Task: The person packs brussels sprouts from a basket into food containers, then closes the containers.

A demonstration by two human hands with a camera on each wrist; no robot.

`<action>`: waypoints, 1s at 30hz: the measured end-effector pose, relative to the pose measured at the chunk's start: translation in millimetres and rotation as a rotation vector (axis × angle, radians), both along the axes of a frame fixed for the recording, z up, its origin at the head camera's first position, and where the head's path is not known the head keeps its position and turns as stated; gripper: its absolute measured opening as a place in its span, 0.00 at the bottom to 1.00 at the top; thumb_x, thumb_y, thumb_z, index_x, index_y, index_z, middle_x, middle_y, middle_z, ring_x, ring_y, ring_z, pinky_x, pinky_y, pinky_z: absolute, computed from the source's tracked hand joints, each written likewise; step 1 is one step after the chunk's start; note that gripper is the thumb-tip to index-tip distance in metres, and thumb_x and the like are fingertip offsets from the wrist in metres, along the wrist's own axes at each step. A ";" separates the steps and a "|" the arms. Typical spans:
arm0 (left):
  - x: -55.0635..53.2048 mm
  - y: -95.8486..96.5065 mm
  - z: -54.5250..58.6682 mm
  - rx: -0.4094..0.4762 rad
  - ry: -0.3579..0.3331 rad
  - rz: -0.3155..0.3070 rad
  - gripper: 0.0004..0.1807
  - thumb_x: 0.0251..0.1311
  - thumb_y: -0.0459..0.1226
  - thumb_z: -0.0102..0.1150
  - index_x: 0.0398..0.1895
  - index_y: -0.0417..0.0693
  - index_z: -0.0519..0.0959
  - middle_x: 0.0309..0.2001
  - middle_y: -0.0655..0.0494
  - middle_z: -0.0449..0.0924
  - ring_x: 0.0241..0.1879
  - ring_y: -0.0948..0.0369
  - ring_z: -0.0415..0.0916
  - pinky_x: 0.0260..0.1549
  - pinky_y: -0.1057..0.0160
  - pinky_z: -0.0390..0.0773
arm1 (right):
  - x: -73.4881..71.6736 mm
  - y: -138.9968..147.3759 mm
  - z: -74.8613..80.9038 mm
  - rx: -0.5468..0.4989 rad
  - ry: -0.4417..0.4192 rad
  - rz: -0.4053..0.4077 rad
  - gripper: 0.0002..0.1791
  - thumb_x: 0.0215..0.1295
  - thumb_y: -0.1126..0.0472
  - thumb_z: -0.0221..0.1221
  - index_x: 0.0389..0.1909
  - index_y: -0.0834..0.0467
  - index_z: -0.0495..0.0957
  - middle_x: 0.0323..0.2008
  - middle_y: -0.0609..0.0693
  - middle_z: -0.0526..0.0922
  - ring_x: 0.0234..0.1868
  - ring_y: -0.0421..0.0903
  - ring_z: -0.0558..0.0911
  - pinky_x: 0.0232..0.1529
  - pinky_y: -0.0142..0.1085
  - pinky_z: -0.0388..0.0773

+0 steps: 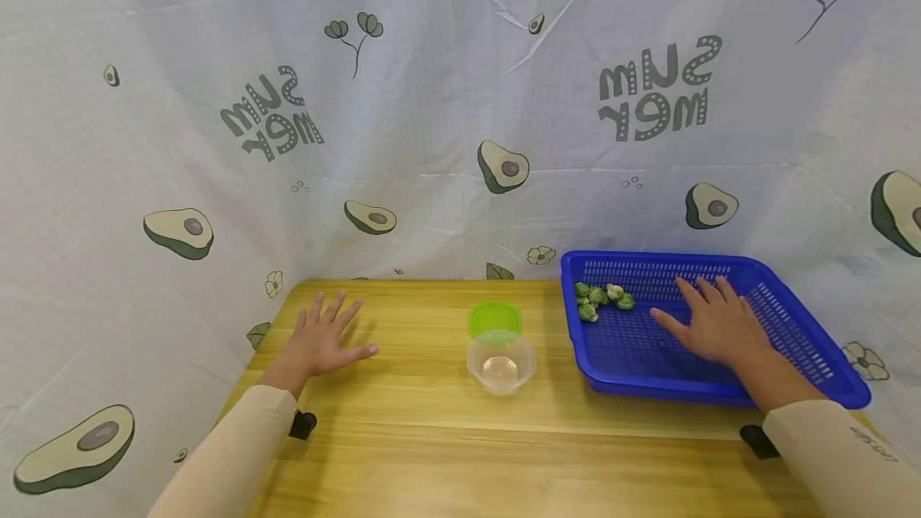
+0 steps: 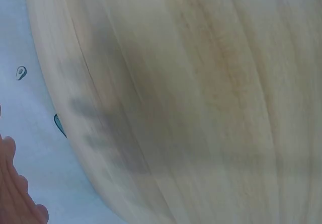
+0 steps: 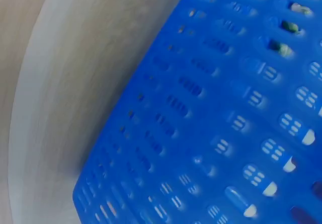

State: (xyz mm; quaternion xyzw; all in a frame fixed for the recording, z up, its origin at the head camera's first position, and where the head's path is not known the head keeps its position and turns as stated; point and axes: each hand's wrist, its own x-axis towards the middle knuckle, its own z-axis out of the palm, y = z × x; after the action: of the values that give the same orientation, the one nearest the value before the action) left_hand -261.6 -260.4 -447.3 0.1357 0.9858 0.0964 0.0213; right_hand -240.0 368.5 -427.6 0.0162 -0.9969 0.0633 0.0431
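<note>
The person's left sleeve [image 1: 226, 454] is long, pale beige and smooth, ending in a straight cuff; the matching right sleeve [image 1: 827, 462] carries small dark lettering [image 1: 874, 444] behind its cuff. A compact black block [image 1: 303, 425] shows at the left wrist, another black block [image 1: 759, 441] at the right, probably the wrist cameras.

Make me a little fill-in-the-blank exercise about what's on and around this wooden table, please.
1. The plastic basket holding the Brussels sprouts is ____ in colour.
2. The hand over that basket is the person's ____ one.
3. The plastic lid beyond the clear bowl is ____ in colour.
4. The fruit printed on the cloth backdrop is the ____.

Missing words: blue; right; green; avocado.
</note>
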 end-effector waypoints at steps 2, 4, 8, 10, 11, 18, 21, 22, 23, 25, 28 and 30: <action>0.3 1.5 -1.1 0.012 0.013 -0.014 0.54 0.59 0.72 0.54 0.82 0.54 0.54 0.82 0.38 0.45 0.80 0.31 0.35 0.72 0.25 0.40 | -0.5 -1.5 0.4 0.001 0.019 0.014 0.54 0.72 0.27 0.44 0.74 0.73 0.57 0.69 0.83 0.58 0.71 0.83 0.51 0.69 0.75 0.47; 0.8 3.2 -2.4 0.020 0.026 -0.026 0.54 0.59 0.71 0.55 0.82 0.54 0.55 0.82 0.38 0.47 0.79 0.30 0.38 0.72 0.25 0.42 | -0.4 -3.6 1.5 -0.006 0.032 0.027 0.53 0.73 0.29 0.45 0.74 0.74 0.58 0.68 0.83 0.60 0.70 0.83 0.53 0.70 0.73 0.48; 2.3 7.4 -5.3 0.027 0.047 -0.053 0.53 0.60 0.70 0.55 0.81 0.53 0.56 0.81 0.38 0.51 0.78 0.30 0.43 0.73 0.27 0.47 | -0.9 -8.1 3.5 -0.024 0.041 0.026 0.52 0.74 0.30 0.45 0.73 0.74 0.58 0.66 0.82 0.63 0.68 0.82 0.57 0.70 0.71 0.50; 2.9 9.7 -7.1 0.040 0.048 -0.068 0.52 0.60 0.69 0.56 0.81 0.52 0.57 0.80 0.38 0.52 0.78 0.30 0.45 0.73 0.28 0.48 | -1.1 -10.7 4.9 -0.045 0.029 0.012 0.51 0.74 0.30 0.45 0.74 0.74 0.58 0.66 0.83 0.62 0.67 0.82 0.58 0.69 0.73 0.51; 3.1 11.1 -8.1 0.053 0.048 -0.076 0.52 0.60 0.69 0.56 0.81 0.52 0.57 0.80 0.38 0.53 0.78 0.30 0.46 0.73 0.28 0.48 | -1.2 -12.0 5.7 -0.053 0.021 0.006 0.52 0.74 0.29 0.45 0.74 0.73 0.58 0.65 0.83 0.62 0.66 0.82 0.58 0.68 0.74 0.51; 5.9 22.8 -16.4 0.126 -0.003 -0.082 0.53 0.59 0.70 0.58 0.81 0.55 0.57 0.81 0.43 0.53 0.75 0.33 0.52 0.68 0.28 0.57 | -4.0 -21.1 8.9 -0.074 -0.032 0.020 0.49 0.74 0.31 0.48 0.72 0.73 0.60 0.63 0.84 0.65 0.64 0.84 0.62 0.65 0.76 0.55; 7.3 28.7 -19.3 0.149 -0.015 -0.091 0.53 0.58 0.70 0.59 0.81 0.57 0.57 0.80 0.44 0.55 0.73 0.36 0.55 0.67 0.30 0.60 | -6.0 -26.3 9.0 -0.094 -0.047 0.044 0.48 0.73 0.33 0.51 0.71 0.73 0.62 0.57 0.81 0.73 0.58 0.80 0.71 0.59 0.74 0.65; 7.7 30.9 -20.3 0.158 -0.016 -0.098 0.53 0.58 0.70 0.59 0.81 0.57 0.57 0.80 0.45 0.56 0.72 0.37 0.56 0.66 0.31 0.62 | -6.7 -28.2 9.1 -0.112 -0.054 0.054 0.47 0.73 0.35 0.52 0.71 0.73 0.62 0.54 0.79 0.76 0.54 0.77 0.74 0.55 0.72 0.69; 7.9 33.3 -21.3 0.170 -0.017 -0.106 0.53 0.58 0.70 0.59 0.81 0.58 0.57 0.79 0.45 0.57 0.72 0.38 0.57 0.66 0.32 0.62 | -7.6 -30.3 9.2 -0.137 -0.061 0.060 0.46 0.73 0.36 0.54 0.71 0.73 0.62 0.50 0.77 0.79 0.50 0.74 0.78 0.51 0.69 0.73; 8.5 38.5 -23.6 0.195 -0.027 -0.122 0.53 0.57 0.70 0.60 0.81 0.58 0.57 0.79 0.47 0.58 0.71 0.40 0.58 0.66 0.33 0.63 | -9.3 -35.0 9.7 -0.196 -0.085 0.068 0.44 0.73 0.39 0.57 0.70 0.73 0.63 0.42 0.70 0.83 0.40 0.64 0.82 0.41 0.60 0.78; 9.6 46.7 -27.3 0.234 -0.051 -0.133 0.53 0.57 0.70 0.61 0.81 0.59 0.56 0.78 0.49 0.60 0.72 0.41 0.58 0.67 0.33 0.64 | -12.5 -43.7 9.9 -0.281 -0.133 0.081 0.41 0.71 0.45 0.61 0.70 0.73 0.63 0.34 0.61 0.83 0.30 0.52 0.80 0.29 0.46 0.75; 10.6 52.5 -29.5 0.259 -0.066 -0.130 0.54 0.56 0.70 0.62 0.81 0.60 0.56 0.78 0.50 0.61 0.72 0.41 0.59 0.67 0.33 0.64 | -14.7 -50.0 9.3 -0.310 -0.169 0.087 0.40 0.71 0.47 0.61 0.70 0.72 0.63 0.33 0.58 0.82 0.28 0.48 0.77 0.27 0.40 0.71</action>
State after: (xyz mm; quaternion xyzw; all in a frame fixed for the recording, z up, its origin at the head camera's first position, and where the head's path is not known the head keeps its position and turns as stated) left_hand -251.0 -207.9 -476.9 0.1977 0.9530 0.2258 0.0422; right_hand -254.6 318.5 -418.3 0.0472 -0.9736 0.2192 -0.0417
